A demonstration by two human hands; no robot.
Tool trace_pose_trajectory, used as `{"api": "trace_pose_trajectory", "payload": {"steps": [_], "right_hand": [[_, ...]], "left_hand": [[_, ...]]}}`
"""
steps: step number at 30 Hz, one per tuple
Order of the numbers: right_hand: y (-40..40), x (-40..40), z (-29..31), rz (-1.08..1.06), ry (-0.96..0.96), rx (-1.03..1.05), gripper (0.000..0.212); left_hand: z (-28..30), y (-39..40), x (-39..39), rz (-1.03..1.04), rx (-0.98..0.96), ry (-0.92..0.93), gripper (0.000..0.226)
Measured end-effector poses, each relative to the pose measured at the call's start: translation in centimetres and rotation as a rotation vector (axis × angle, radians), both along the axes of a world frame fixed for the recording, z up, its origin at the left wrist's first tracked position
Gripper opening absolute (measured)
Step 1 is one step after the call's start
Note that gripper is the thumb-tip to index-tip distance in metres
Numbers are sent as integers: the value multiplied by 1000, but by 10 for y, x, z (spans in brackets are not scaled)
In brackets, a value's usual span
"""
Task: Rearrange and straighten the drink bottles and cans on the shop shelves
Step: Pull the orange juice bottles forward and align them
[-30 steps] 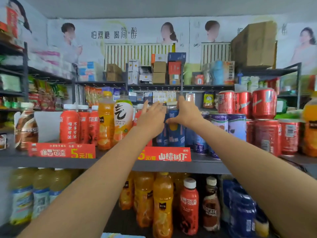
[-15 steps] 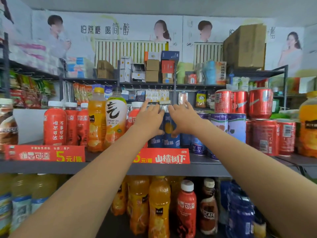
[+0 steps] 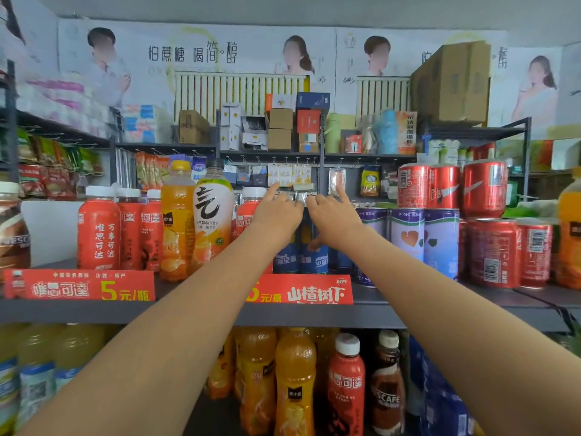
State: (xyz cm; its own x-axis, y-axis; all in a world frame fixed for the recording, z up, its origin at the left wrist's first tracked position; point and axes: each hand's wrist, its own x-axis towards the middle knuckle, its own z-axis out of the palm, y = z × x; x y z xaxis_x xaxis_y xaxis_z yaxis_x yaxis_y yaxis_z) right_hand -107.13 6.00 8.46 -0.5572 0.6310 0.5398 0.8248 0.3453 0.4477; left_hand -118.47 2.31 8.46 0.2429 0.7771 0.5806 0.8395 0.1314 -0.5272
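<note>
Several tall blue cans [image 3: 314, 259] stand in the middle of the grey shelf [image 3: 125, 313], partly hidden behind my hands. My left hand [image 3: 276, 212] curls over the silver tops from the left, index finger pointing up. From the right, my right hand [image 3: 333, 215] grips a blue can with its thumb on the can's front and its index finger raised. Red bottles [image 3: 99, 228], an orange juice bottle [image 3: 177, 221] and a white-labelled bottle [image 3: 213, 215] stand left of my hands. Purple cans [image 3: 408, 237] and stacked red cola cans [image 3: 484, 187] stand to the right.
Red price tags [image 3: 78, 284] hang on the shelf's front edge. A coffee bottle [image 3: 12, 231] stands far left and an orange bottle [image 3: 570, 234] far right. The lower shelf holds orange bottles [image 3: 295, 379], a red bottle [image 3: 345, 385] and a coffee bottle [image 3: 388, 388]. Boxes fill the rack behind.
Both hands have stayed on the blue cans and closed in toward each other. Their index fingers have lifted off and point upward. My head has shifted slightly to the right.
</note>
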Motion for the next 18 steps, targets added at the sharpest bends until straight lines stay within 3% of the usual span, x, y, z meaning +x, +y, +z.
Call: {"api": "trace_pose_trajectory", "payload": {"steps": [6, 13, 16, 18], "right_hand": [[-3, 14, -7, 41, 95, -7, 77], [-22, 96, 7, 69, 270, 271, 44], [-23, 145, 14, 80, 351, 494, 24], [-22, 179, 13, 25, 418, 495, 24]], "left_hand": [[-5, -6, 9, -137, 137, -102, 53], [3, -8, 90, -452, 301, -321, 49], [9, -9, 139, -576, 360, -341, 45], [10, -7, 174, -599, 347, -337, 44]]}}
